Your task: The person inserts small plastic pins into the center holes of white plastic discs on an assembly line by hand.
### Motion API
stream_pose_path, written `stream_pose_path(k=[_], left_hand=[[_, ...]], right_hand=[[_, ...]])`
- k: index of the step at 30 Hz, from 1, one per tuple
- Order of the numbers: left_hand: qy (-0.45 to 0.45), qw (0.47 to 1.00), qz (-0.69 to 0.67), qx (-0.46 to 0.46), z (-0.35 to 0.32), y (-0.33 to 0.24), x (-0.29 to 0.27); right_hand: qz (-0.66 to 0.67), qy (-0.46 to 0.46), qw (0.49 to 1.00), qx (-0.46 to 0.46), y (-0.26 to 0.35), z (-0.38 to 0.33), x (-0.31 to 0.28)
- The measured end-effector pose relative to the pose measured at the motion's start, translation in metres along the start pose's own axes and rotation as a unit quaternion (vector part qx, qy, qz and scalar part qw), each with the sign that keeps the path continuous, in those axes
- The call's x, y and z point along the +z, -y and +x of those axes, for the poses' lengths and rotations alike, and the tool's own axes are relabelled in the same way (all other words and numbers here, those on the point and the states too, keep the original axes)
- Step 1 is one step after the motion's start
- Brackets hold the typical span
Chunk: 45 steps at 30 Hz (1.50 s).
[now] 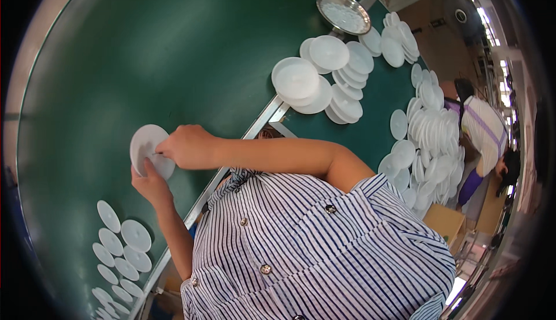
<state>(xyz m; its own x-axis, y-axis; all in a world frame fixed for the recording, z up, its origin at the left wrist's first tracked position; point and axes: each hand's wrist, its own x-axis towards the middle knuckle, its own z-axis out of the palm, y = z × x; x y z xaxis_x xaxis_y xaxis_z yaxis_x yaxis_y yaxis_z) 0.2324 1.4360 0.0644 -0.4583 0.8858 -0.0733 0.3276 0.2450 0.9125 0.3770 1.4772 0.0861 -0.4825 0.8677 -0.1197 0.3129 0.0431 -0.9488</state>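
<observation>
A round white plastic disc [143, 139] is held up tilted over the green table. My left hand [152, 185] grips its lower edge, with the thumb lying on its face. My right hand [194, 147] is closed in a pinch in front of the disc, its fingertips close to the middle of the face. Something thin and small seems to sit between those fingertips, but I cannot make out what it is. The fingers of my left hand behind the disc are hidden.
Several white discs [136, 236] lie in rows at the lower left. Overlapping discs [295, 78] lie past the metal table edge [270, 111]; a larger heap [431, 129] is at right. A steel bowl [344, 13] holds small whitish pieces. Another person [483, 126] is at far right.
</observation>
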Motion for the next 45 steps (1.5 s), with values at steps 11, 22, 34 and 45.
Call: stream_pose_path(k=[11, 22, 34, 45], left_hand=[[0.053, 0.988, 0.062, 0.130, 0.012, -0.022, 0.035], [-0.019, 0.987, 0.157, 0.002, 0.112, 0.078, -0.045], [-0.044, 0.895, 0.393, 0.207, 0.099, 0.008, -0.019], [0.412, 0.773, 0.247, 0.414, -0.025, -0.141, 0.218]], right_hand=[[-0.164, -0.063, 0.983, -0.053, -0.024, -0.019, -0.031], [-0.182, -0.115, 0.977, -0.003, -0.021, -0.076, -0.072], [-0.234, -0.579, 0.771, 0.125, -0.108, -0.226, -0.272], [-0.369, -0.453, 0.716, 0.382, -0.171, -0.262, -0.399]])
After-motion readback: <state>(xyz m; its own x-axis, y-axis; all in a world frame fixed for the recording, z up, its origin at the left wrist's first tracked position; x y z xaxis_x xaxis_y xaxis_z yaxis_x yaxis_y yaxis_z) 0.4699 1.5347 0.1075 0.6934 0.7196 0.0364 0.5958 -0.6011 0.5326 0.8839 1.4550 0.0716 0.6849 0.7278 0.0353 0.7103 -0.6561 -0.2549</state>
